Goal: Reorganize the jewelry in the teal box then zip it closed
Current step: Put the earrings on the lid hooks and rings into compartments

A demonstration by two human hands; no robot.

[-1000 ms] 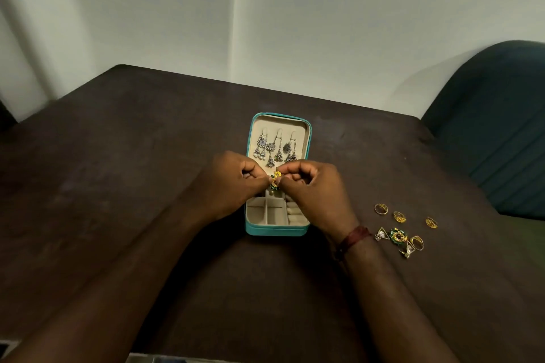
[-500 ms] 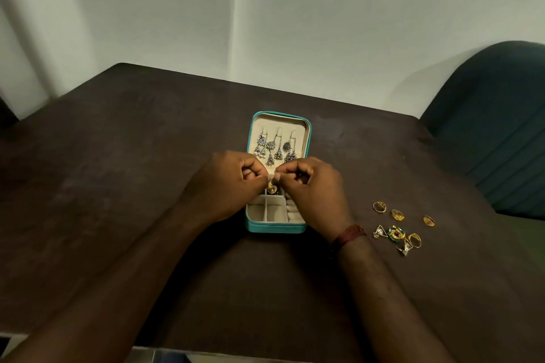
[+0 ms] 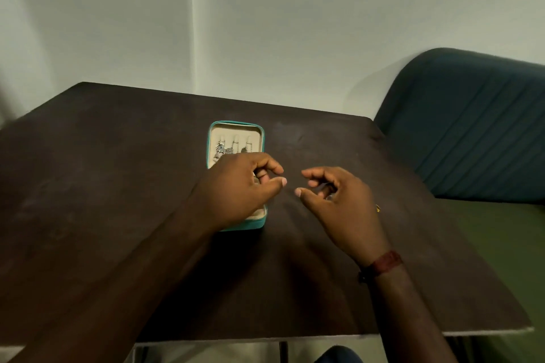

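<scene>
**A:** The fingers (image 3: 267, 163) of the left hand (image 3: 236, 191) are loosely curled with the thumb stretched out, and they pinch nothing I can see. The right hand (image 3: 342, 203) is the same: relaxed, with thumb and forefinger apart. A glint by its inner fingers is too small to name.

**B:** And the teal box (image 3: 250, 225)?

**A:** It lies open on the dark table (image 3: 118, 186), partly under the left hand. The lid is laid back, and the silver earrings (image 3: 228, 150) hang on its cream panel. The right hand is off to the side of the box, with a gold piece (image 3: 377, 209) just past its far edge.

**B:** How will it all handle?

**A:** The jewelry is probably light, slippery and prone to tangling, so pinch each piece by its body with the fingertips. The box looks small and stiff-walled. I'd steady one side wall with one hand, fold the lid over, and pull the zip tab with the other. I can't make out the tab from here.
</scene>
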